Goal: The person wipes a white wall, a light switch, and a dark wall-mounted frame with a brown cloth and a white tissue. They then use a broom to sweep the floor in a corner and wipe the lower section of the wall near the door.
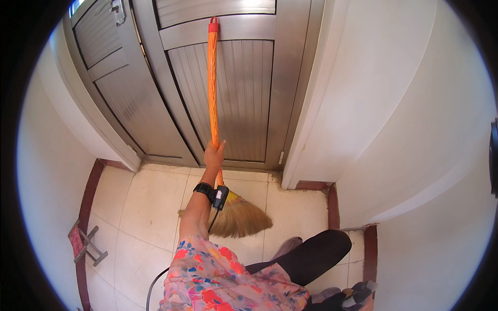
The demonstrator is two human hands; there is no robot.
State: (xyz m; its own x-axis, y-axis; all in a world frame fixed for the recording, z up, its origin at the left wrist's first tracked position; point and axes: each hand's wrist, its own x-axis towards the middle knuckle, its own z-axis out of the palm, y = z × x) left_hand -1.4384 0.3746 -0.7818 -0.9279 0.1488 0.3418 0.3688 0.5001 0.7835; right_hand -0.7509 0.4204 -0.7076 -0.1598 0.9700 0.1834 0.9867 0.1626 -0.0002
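Note:
My left hand [214,154] grips the orange wood-grain handle [212,85] of a broom, low down near its head. The handle rises toward a metal door and ends in a red cap with a hanging loop [213,25]. Below my wrist, the fan of straw-coloured bristles [243,218] spreads over the tiled floor, partly hidden by my forearm. A black strap with a small device [220,197] and a cable sits on that wrist. At the lower right edge, my right hand [366,303] shows only in part beside a dark object; its grip is unclear.
The grey metal double door [241,101] stands ahead, with a handle [118,12] at upper left. White walls [373,97] with dark red skirting [333,206] flank the tiled floor [151,202]. A small folding stool [86,241] is by the left wall. My black-clad knee [330,248] is at right.

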